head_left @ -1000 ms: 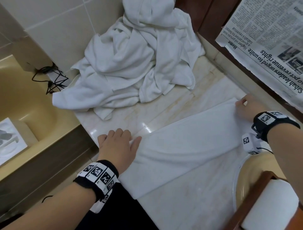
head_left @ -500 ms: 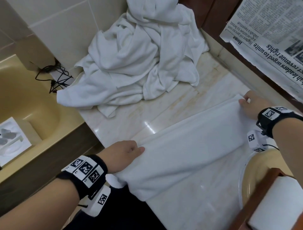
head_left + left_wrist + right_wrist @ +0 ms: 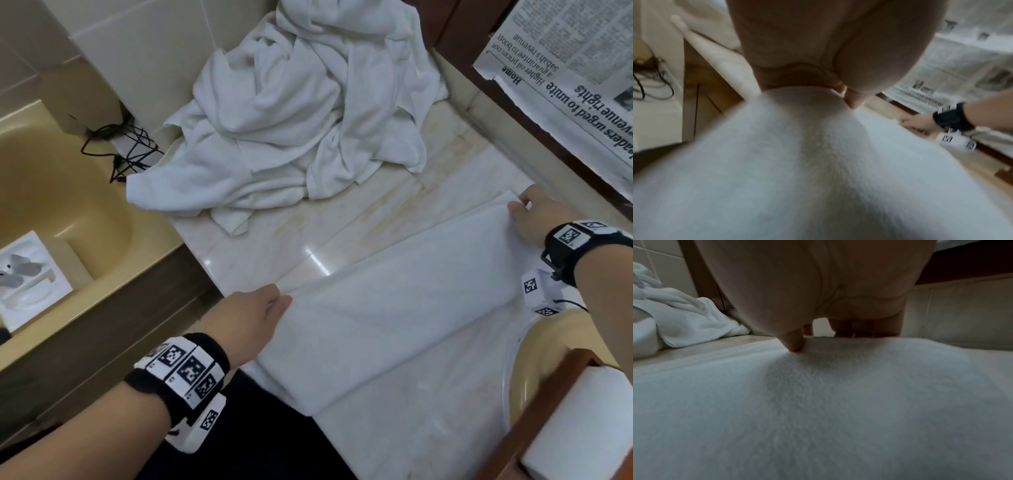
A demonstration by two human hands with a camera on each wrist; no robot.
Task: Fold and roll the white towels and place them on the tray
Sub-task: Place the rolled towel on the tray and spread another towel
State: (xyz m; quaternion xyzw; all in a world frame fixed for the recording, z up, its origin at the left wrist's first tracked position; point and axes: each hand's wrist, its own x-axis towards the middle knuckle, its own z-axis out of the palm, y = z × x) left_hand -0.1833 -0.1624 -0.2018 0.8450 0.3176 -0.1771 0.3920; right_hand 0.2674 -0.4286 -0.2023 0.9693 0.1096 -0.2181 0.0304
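Observation:
A long white towel [image 3: 394,308], folded lengthwise, lies slantwise on the marble counter [image 3: 260,253]. My left hand [image 3: 279,301] pinches its left end, and the cloth bulges up below the thumb [image 3: 854,99] in the left wrist view. At the far end my right hand [image 3: 517,205] grips the towel, with its thumb [image 3: 794,344] on top and the fingers [image 3: 849,328] curled over the far edge. A heap of loose white towels [image 3: 301,113] sits at the back. At the bottom right, a wooden tray [image 3: 561,371] holds one rolled white towel [image 3: 582,418].
A beige basin [image 3: 537,346] with a pale rim lies just in front of the tray. A beige tub [image 3: 51,192] is on the left, with black cables [image 3: 126,154] by the wall. A newspaper [image 3: 565,78] covers the wooden ledge at the right.
My left hand lay flat on the towel's left end; it has since closed on that end. The right hand has stayed at the far end.

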